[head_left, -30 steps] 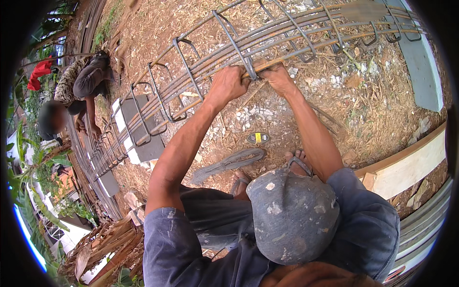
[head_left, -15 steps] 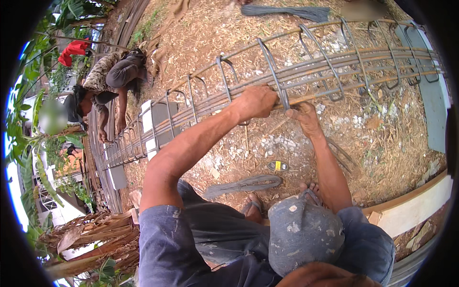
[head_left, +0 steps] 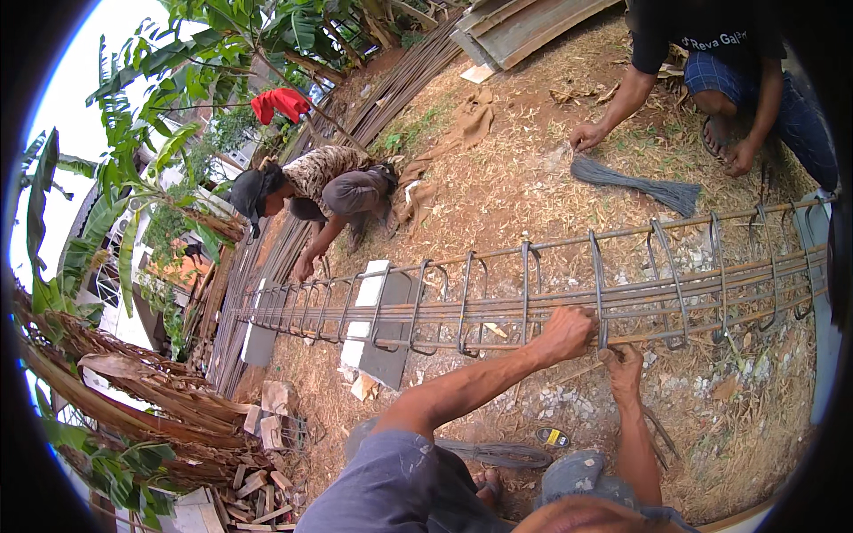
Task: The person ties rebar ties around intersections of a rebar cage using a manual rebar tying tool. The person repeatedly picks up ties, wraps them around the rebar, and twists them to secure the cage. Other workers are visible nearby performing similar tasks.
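Observation:
A long reinforcing cage of rusty steel bars [head_left: 498, 306] and bent stirrups runs across in front of me. My left hand [head_left: 567, 334] is closed over the cage's near bottom bar, just left of one stirrup [head_left: 597, 277]. Right beside it, my right hand [head_left: 625, 368] pinches with thumb and fingers at that stirrup's lower end, where it meets the bar. Any thin wire between the fingers is too small to make out. Below the hands, a bundle of grey tie wire [head_left: 498, 454] and a yellow-and-black tape measure [head_left: 553, 437] lie on the ground.
Concrete blocks [head_left: 384, 324] prop the cage. One co-worker [head_left: 333, 182] crouches at its far left end. Another person [head_left: 711, 80] squats at upper right, a hand near a second wire bundle [head_left: 635, 182]. Wood scraps [head_left: 258, 497] and banana plants [head_left: 169, 204] stand left.
The view has swung up and left, bringing the second co-worker and the boards into sight. Both my hands stay at the same stirrup, with little change in their grip.

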The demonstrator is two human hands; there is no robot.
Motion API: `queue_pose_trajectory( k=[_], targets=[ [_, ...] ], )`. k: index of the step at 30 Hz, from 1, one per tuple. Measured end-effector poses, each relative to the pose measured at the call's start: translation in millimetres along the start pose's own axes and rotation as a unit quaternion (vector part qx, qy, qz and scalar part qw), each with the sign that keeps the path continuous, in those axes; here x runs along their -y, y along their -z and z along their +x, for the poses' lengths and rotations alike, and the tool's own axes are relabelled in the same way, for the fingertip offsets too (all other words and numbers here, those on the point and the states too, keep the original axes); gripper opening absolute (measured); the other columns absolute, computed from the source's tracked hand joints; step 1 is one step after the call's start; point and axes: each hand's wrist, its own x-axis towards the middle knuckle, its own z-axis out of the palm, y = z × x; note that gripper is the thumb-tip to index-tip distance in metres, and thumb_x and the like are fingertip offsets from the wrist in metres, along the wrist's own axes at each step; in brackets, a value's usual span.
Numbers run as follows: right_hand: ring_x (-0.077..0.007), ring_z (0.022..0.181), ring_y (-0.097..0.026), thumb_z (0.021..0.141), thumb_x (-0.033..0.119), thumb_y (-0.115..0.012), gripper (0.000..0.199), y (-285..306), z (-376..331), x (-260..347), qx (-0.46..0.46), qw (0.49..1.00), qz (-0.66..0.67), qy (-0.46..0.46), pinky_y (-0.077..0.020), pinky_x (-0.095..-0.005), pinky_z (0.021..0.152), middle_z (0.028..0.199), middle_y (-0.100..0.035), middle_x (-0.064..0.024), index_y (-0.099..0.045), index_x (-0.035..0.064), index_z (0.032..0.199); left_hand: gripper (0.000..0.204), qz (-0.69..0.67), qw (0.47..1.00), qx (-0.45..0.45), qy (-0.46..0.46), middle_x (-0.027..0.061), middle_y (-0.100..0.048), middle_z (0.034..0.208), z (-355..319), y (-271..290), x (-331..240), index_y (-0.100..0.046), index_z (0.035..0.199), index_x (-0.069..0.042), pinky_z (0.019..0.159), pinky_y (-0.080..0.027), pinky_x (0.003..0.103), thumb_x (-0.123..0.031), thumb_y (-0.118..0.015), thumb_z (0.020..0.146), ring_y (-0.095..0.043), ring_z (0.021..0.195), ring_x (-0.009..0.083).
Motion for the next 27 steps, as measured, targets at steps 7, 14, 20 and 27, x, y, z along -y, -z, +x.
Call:
queue_pose_trajectory(
  k=[7, 14, 20, 27],
  targets=[
    [-0.0075, 0.070, -0.053, 0.081, 0.019, -0.078, 0.027, 9.8, 0.5, 16.3, 0.031, 0.992, 0.046, -0.116, -0.0415, -0.0241, 0.061, 0.091, -0.066, 0.0004, -0.069, 0.0002, 0.098, 0.019, 0.061, 0.978, -0.056, -0.191, 0.0061, -0.057, 0.087, -8.8, 5.5, 0.2, -0.065, 0.087, -0.007, 0.069, -0.050, 0.038, -0.011, -0.062, 0.069, -0.058, 0.087, 0.0226],
    [-0.0155, 0.077, -0.060, 0.081, -0.002, -0.064, 0.019, 21.7, 29.6, 6.9, 0.105, 0.972, 0.168, -0.127, -0.0471, -0.0291, 0.067, 0.091, -0.067, -0.0047, -0.067, 0.0002, 0.100, 0.013, -0.195, 0.963, -0.149, 0.111, 0.0199, -0.060, 0.098, -26.2, -21.9, -21.1, -0.058, 0.096, -0.002, 0.075, -0.047, 0.050, -0.014, -0.055, 0.092, -0.058, 0.092, 0.0426],
    [-0.0197, 0.081, -0.063, 0.076, -0.006, -0.061, 0.020, 18.7, 44.4, -24.9, 0.106, 0.951, 0.283, -0.058, -0.0492, -0.0322, 0.072, 0.089, -0.066, -0.0059, -0.066, -0.0009, 0.094, 0.020, -0.239, 0.905, -0.138, 0.324, 0.0258, -0.062, 0.082, -1.0, -32.1, -32.2, -0.056, 0.090, -0.001, 0.072, -0.044, 0.054, -0.021, -0.056, 0.090, -0.059, 0.083, 0.0463],
    [-0.0138, 0.080, -0.061, 0.078, -0.004, -0.063, 0.019, 15.2, 34.4, -4.9, 0.031, 0.991, 0.096, -0.092, -0.0470, -0.0280, 0.073, 0.087, -0.067, -0.0020, -0.069, -0.0022, 0.096, 0.016, -0.237, 0.881, -0.165, 0.375, 0.0229, -0.063, 0.082, 9.6, -33.6, -40.8, -0.057, 0.086, -0.002, 0.072, -0.046, 0.052, -0.018, -0.058, 0.088, -0.061, 0.083, 0.0435]
  ],
)
